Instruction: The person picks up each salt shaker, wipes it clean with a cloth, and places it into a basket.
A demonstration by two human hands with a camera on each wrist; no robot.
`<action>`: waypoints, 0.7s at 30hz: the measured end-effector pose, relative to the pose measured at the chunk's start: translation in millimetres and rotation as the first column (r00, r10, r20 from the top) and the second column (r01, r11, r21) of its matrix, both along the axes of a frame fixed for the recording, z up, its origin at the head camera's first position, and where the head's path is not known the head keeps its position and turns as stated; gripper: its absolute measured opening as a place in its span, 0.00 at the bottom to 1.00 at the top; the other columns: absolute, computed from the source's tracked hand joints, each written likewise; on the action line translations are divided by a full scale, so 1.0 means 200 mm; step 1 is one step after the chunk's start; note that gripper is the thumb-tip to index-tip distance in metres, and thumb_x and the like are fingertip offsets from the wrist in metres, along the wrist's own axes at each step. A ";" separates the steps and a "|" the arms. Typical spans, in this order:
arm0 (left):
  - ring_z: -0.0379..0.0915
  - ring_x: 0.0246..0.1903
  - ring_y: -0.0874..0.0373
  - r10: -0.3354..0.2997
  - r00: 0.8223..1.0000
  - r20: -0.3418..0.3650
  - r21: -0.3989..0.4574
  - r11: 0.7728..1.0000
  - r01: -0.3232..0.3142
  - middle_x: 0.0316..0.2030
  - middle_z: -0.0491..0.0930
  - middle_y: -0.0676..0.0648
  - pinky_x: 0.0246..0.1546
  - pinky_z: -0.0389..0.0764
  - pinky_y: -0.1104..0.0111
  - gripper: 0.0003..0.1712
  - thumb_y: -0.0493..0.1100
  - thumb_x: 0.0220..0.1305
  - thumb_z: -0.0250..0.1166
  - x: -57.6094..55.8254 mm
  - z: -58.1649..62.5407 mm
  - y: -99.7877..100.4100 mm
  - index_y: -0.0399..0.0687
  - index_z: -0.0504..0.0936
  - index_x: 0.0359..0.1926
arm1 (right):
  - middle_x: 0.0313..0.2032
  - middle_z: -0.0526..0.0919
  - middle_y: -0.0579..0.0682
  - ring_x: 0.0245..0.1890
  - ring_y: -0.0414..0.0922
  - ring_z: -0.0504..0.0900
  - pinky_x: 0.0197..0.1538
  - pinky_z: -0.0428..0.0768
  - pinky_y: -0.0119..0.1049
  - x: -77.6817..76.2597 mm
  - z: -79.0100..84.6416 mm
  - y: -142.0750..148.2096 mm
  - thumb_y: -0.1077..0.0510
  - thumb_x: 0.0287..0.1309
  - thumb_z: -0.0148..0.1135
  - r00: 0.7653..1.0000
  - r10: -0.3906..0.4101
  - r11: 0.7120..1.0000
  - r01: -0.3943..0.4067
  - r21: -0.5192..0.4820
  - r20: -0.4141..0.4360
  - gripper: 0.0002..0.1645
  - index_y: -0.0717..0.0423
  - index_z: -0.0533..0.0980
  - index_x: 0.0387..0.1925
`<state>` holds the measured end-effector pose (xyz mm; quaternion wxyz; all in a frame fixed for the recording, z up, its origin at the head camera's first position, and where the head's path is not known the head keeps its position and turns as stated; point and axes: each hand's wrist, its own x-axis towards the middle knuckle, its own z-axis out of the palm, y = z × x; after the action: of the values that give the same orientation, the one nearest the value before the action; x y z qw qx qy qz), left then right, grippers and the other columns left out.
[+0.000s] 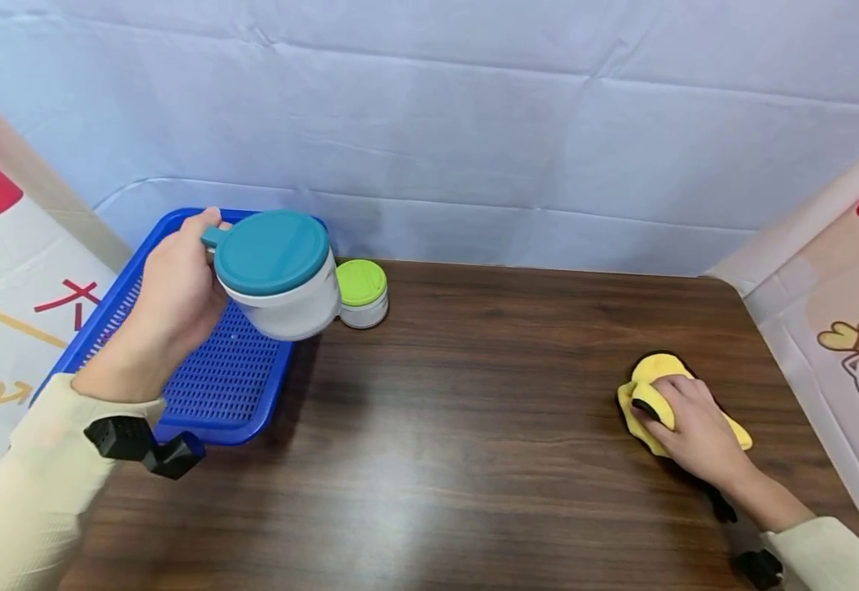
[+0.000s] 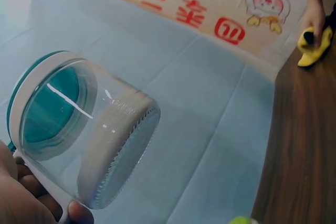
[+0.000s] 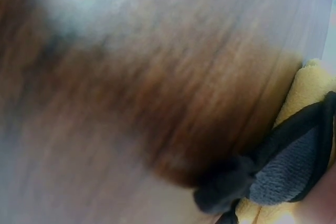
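Observation:
My left hand (image 1: 181,283) grips the handle of a clear seasoning jar (image 1: 289,316) with a teal lid, holding it up over the right part of a blue basket (image 1: 226,386). In the left wrist view the jar (image 2: 118,129) is tipped on its side, with pale contents gathered toward its base and fingers curled round its white handle. At the right of the table, my right hand (image 1: 699,431) holds a bunched yellow cloth (image 1: 651,369) with black edging against the wood. The right wrist view shows the cloth's grey underside (image 3: 286,174).
A smaller jar with a lime-green lid (image 1: 360,283) stands on the brown wooden table (image 1: 474,394), just right of the basket near the back edge. Pale blue sheeting (image 1: 437,139) hangs behind the table. Printed sheets (image 1: 843,361) flank both sides.

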<state>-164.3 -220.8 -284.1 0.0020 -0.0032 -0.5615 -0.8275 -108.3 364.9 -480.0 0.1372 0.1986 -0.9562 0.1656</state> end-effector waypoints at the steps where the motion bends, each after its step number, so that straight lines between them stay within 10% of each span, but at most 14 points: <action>1: 0.63 0.16 0.63 -0.002 1.000 0.001 0.021 1.000 0.002 0.15 0.66 0.54 0.23 0.66 0.76 0.28 0.50 0.81 0.50 -0.01 0.00 -0.01 0.46 0.70 0.19 | 0.41 0.78 0.58 0.44 0.57 0.74 0.47 0.65 0.53 0.00 0.00 0.00 0.63 0.49 0.78 1.000 0.000 1.000 0.000 -0.001 0.000 0.17 0.57 0.78 0.38; 21: 0.55 0.14 0.62 0.004 0.999 0.048 0.138 0.990 -0.011 0.10 0.64 0.54 0.20 0.52 0.72 0.30 0.42 0.81 0.42 -0.24 -0.05 -0.18 0.47 0.63 0.14 | 0.41 0.78 0.57 0.44 0.57 0.74 0.47 0.65 0.53 0.00 0.00 0.01 0.63 0.49 0.77 1.000 0.004 1.000 -0.004 0.002 -0.002 0.17 0.57 0.77 0.38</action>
<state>-211.8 -255.9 -293.2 -0.0079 0.0187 -0.5026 -0.8643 -109.0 366.2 -480.9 0.1377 0.2010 -0.9558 0.1645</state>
